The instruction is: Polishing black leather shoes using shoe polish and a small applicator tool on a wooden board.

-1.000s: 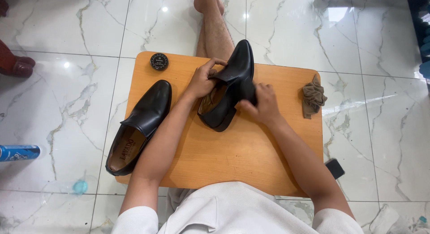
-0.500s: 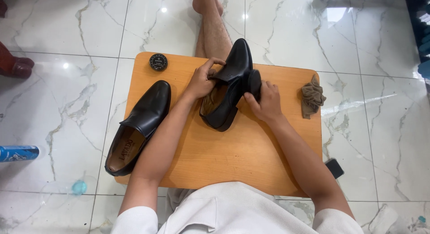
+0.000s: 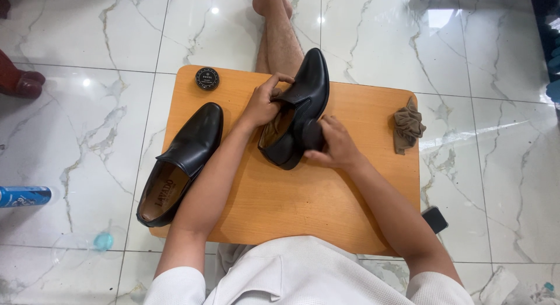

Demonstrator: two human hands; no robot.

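A black shoe (image 3: 300,106) sits in the middle of a small orange wooden table (image 3: 303,194). It is tipped up on its side, with its pointy toe aimed away from the person and its open top turned toward the left hand. The heel end rests low, near the table top.

The left hand (image 3: 263,103) holds the shoe at the open top. Its fingers are curled over the edge of the opening and closed on it, and the thumb is on the near side.

The right hand (image 3: 333,146) is at the heel end of the shoe. Its fingers are bent together around something dark and round, pressed against the back of the shoe. I cannot tell what that dark thing is.

A second black shoe (image 3: 182,159) lies flat on the left part of the table, well apart from the first one. Its toe points away and its brown inside shows. Its heel end sticks out a little over the table edge.

A small round black tin (image 3: 207,78) sits near the far left corner of the table. A crumpled brown cloth (image 3: 408,125) lies at the right edge.

The table stands on a shiny white marble floor (image 3: 484,165). A bare leg (image 3: 279,39) stretches out past the far side of the table. A blue bottle (image 3: 24,196) lies on the floor to the left. A dark flat phone (image 3: 435,218) peeks out by the near right corner
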